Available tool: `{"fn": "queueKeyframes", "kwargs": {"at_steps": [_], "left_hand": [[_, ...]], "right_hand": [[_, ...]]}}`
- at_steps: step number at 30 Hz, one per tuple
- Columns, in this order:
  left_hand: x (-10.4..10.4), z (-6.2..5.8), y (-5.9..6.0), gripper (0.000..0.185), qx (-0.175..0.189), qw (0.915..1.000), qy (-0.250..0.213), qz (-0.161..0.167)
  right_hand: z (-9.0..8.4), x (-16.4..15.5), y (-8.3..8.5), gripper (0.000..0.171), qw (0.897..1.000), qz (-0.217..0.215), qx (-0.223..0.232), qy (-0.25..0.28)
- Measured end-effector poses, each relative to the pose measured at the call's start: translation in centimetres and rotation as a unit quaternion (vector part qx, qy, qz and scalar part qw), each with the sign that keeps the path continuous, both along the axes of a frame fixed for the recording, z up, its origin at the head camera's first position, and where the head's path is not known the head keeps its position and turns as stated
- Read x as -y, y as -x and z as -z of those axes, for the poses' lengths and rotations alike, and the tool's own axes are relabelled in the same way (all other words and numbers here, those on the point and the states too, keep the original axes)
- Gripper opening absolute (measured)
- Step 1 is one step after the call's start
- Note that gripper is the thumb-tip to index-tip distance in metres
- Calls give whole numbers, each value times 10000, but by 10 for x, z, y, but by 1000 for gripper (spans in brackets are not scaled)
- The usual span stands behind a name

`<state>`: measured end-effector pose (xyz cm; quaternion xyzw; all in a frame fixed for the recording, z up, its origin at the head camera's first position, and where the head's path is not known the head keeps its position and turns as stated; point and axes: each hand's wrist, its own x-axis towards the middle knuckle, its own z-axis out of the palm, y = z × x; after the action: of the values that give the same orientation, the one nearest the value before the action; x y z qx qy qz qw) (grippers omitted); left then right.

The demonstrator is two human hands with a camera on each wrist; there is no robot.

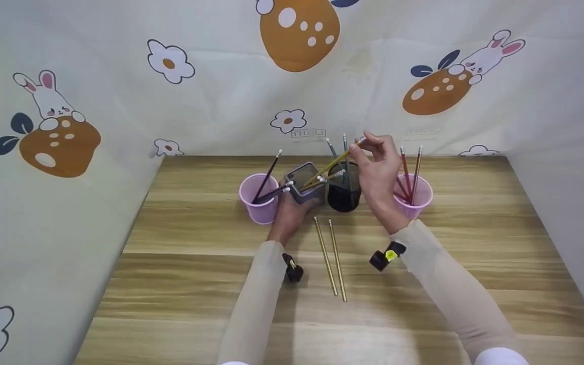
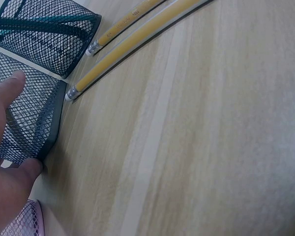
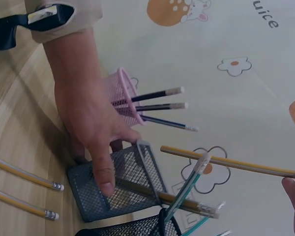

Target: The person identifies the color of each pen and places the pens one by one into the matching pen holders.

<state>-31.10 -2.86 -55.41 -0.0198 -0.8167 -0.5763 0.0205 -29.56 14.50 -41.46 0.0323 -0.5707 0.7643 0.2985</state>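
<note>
My left hand (image 1: 296,204) grips a grey square mesh holder (image 1: 304,181) on the wooden table, thumb (image 2: 9,88) on one side and fingers (image 3: 104,173) on the other. My right hand (image 1: 369,143) is raised above the holders and pinches the eraser end of a yellow pencil (image 1: 330,165). That pencil (image 3: 231,162) slants down toward the grey holder (image 3: 118,189), which has another yellow pencil in it. Right beside it stands a black round mesh holder (image 1: 343,193) with teal pencils (image 3: 187,192).
A pink cup (image 1: 260,198) with black pencils stands left of the grey holder, and another pink cup (image 1: 414,196) with red pencils stands at the right. Two yellow pencils (image 1: 333,256) lie side by side on the table (image 1: 195,274). Cloth walls enclose three sides.
</note>
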Motion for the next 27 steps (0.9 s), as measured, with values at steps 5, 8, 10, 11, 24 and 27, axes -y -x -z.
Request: {"fn": "queueKeyframes", "kwargs": {"at_steps": [5,8,10,11,24,27], "left_hand": [[0,-1,0,95,-31,10000,-64,-9],[0,-1,-1,95,-40,9999,-98,29],[1,0,-1,95,-25,9999,-112,34],[1,0,0,96,-8,9999,-112,27],[1,0,0,99,48,10000,-45,-17],[1,0,0,98,15,10000,-43,-13]], "right_hand": [[9,2,13,25,9996,59,261,50],[16,5,20,22,9988,115,483,18],[20,7,24,23,9976,119,681,-100],[23,8,25,23,9967,125,784,-170],[44,8,31,18,9683,331,2001,-1460],[46,6,30,18,9619,428,1972,-1843]]}}
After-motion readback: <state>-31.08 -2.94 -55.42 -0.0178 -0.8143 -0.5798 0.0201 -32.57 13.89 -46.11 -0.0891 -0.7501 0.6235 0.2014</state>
